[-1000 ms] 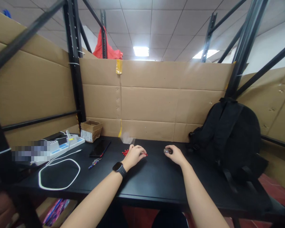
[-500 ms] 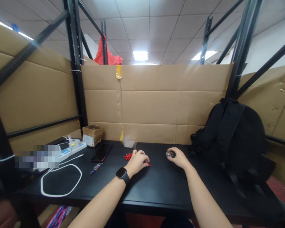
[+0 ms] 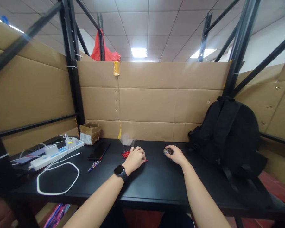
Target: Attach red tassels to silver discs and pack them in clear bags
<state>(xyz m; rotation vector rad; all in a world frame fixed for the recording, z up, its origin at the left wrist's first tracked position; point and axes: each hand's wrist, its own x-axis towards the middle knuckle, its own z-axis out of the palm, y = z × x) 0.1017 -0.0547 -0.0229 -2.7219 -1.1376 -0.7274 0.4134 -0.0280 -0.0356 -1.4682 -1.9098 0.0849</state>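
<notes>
My left hand (image 3: 135, 159), with a dark watch (image 3: 119, 170) on its wrist, rests low over the table, fingers curled down. A thin red piece (image 3: 146, 160) pokes out by its fingertips; most of it is hidden. Just left of this hand lies a small pile of red pieces (image 3: 125, 154), partly covered by it. My right hand (image 3: 177, 155) is closed around a small, rounded, dark object (image 3: 167, 151) with a shiny face, held at the tabletop between thumb and fingers. Its exact kind is not clear.
A black backpack (image 3: 232, 136) stands on the right. To the left are a phone (image 3: 99, 150), a small keyring-like item (image 3: 94, 166), a white cable (image 3: 58, 193), a power strip (image 3: 58, 154) and an open cardboard box (image 3: 91, 133). Clear plastic (image 3: 127, 140) lies by the cardboard wall (image 3: 147, 101).
The whole view has shifted slightly, so everything sits a little further left and higher. Less of the red piece shows at my left fingertips. Both hands keep nearly the same places.
</notes>
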